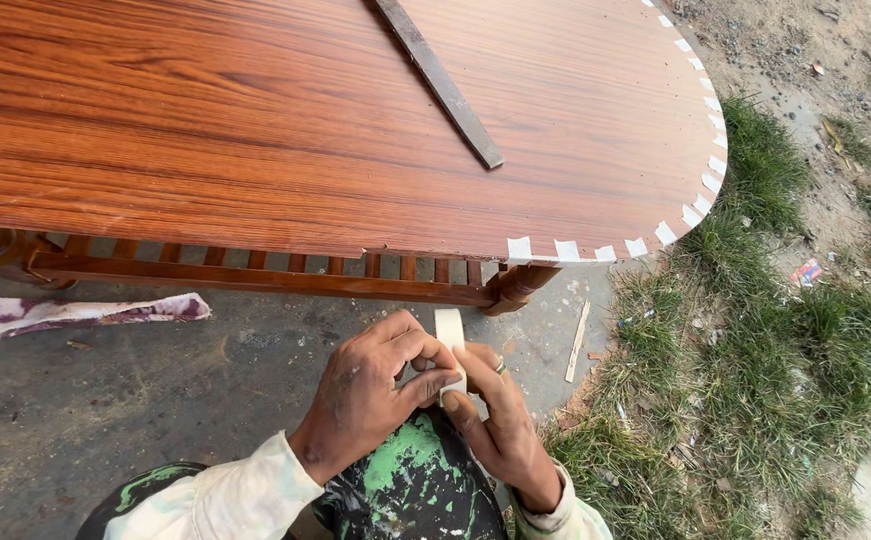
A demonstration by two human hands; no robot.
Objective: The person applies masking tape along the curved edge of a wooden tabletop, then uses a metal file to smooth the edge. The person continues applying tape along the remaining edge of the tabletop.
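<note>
Tape: strip of pale masking tape point(450, 340) stands upright between both hands, low in the view and well short of the bench edge; its free end points up, seemingly so a short piece can be parted off.
Left hand: left hand point(371, 395) closes its grip on the lower part of the strip, thumb and forefinger pinched tight.
Right hand: right hand point(501, 420) pinches the same strip from the other side, fingers closed, a ring on one finger.
Bench: bench point(256, 120) has an oval wood-grain top; short tape tabs point(566, 250) are folded over its curved rim at close spacing, likely to hold an edge strip.
Bar: flat dark bar point(441, 80) lies slantwise on the top.
Ground: grass point(756, 380) to the right, rag point(66, 312) under the bench.
</note>
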